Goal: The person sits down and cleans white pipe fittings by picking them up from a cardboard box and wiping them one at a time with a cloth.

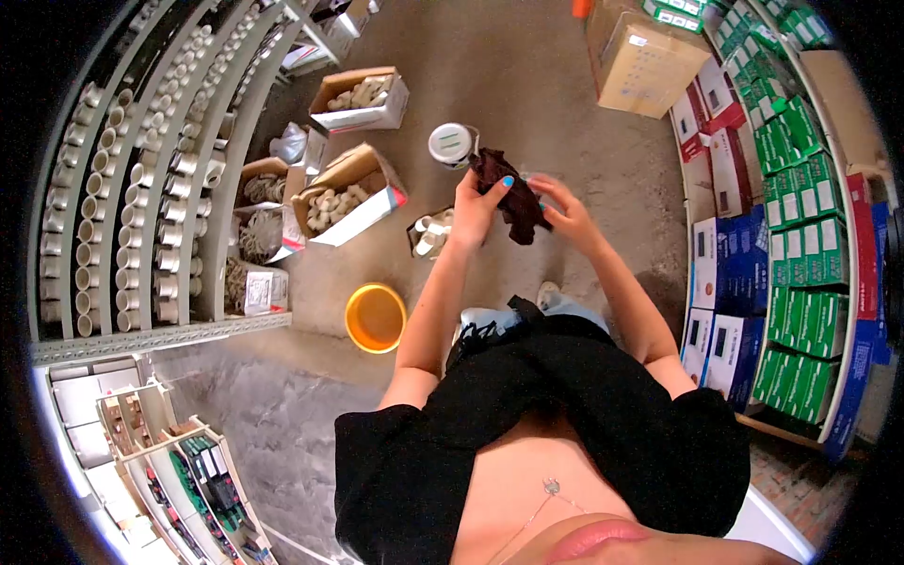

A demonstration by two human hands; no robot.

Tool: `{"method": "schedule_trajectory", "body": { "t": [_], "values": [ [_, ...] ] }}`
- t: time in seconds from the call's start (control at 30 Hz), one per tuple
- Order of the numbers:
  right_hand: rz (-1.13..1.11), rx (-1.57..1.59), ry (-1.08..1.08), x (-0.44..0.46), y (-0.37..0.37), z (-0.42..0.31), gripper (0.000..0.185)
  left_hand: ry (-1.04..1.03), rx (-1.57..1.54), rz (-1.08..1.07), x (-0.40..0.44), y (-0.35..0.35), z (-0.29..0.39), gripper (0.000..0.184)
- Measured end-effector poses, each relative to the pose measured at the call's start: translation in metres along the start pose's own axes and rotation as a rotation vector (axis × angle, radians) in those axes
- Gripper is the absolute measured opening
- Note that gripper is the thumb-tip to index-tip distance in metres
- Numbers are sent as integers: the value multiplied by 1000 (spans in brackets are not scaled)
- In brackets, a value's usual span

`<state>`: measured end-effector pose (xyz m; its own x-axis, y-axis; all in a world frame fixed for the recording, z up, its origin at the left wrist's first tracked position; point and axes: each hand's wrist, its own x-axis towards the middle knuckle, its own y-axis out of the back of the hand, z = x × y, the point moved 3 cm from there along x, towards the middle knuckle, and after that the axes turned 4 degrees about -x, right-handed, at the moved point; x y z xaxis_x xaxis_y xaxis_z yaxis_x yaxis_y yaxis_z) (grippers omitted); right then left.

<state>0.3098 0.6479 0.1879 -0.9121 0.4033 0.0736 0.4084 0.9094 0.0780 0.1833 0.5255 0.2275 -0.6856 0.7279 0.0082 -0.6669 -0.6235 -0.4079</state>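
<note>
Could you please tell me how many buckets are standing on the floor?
2: a white lidded bucket ahead of the left hand, and an open yellow bucket closer in. An orange object cut off at the top edge might be another; I cannot tell.

Looks like a storeroom or hardware shop — stocked with white pipe fittings (pixel 132 212) in rows on metal shelving (pixel 165 334), more fittings in open cartons (pixel 358 108) along a bare concrete floor (pixel 527 56) — and stacked with green boxes (pixel 805 188) on a rack opposite.
</note>
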Motion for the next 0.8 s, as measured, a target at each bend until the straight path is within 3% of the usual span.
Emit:
{"method": "schedule_trajectory", "body": {
  "t": [0.03,0.13,0.2,0.27,0.33,0.47,0.53,0.57,0.7,0.8],
  "values": [
    [-84,271,-98,-3,10,3,41,21,-64,-37,9,-17,-7,22],
    [-51,239,-25,0,48,26,38,82,58,18,35,-58,-22,22],
    [-64,116,-91,5,66,19,34,227,-168,-41,42,-74,-32,32],
    [-68,63,-150,12,77,8,31,191,-223,-159,49,-81,-40,40],
    [-51,83,-190,25,87,2,29,196,-85,-152,58,-74,-54,46],
    [54,356,-186,61,91,-5,31,391,-280,-241,80,-56,-86,49],
    [98,496,-160,88,90,12,33,430,-190,-206,93,-67,-74,47],
    [97,467,-134,103,89,27,34,404,-215,-236,106,-63,-84,44],
    [160,-173,-20,162,98,31,28,404,-41,-193,162,-43,-84,41],
    [145,-231,12,218,99,33,27,417,-40,-180,216,-10,-84,40]
  ]
}}
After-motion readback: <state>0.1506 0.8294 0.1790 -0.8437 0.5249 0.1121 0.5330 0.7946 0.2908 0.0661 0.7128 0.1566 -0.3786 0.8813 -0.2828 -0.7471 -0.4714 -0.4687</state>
